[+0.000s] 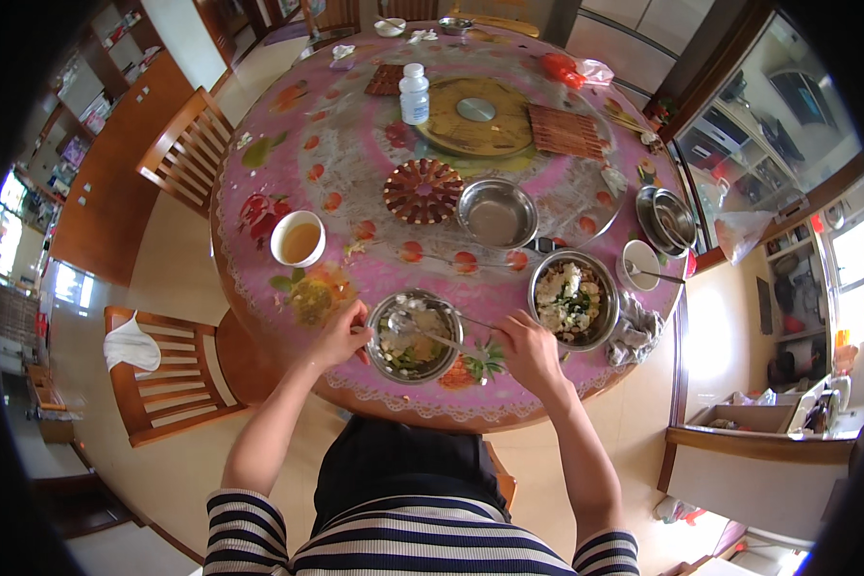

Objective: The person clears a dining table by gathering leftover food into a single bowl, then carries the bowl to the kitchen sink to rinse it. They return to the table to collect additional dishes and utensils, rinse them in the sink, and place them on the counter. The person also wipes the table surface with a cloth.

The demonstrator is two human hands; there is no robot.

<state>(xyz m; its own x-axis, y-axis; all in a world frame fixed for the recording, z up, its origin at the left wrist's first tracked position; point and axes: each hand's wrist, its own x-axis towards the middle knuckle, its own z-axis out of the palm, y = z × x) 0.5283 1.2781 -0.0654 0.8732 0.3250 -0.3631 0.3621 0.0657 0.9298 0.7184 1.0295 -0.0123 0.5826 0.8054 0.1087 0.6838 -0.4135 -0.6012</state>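
Near the table's front edge stands a stainless steel bowl (456, 357) with rice and chopped greens in it. At its left rim, the fingers of my left hand (342, 335) grip the metal. My right hand (529, 351) holds the thin handle of a metal utensil (479, 320), which reaches over the bowl's right rim; its far end is hard to make out. A second utensil, a spoon (443, 340), lies in the bowl with its handle sticking out to the right. Just beyond my right hand sits another steel bowl (609, 329), holding rice, greens and brown pieces.
A cup of yellowish liquid (300, 243) stands left of the bowls. Ahead are an empty steel basin (497, 214), a round wooden trivet (423, 191) and a white bottle (415, 97). At right are a grey cloth (635, 330), a white bowl (640, 265) and stacked steel bowls (666, 219).
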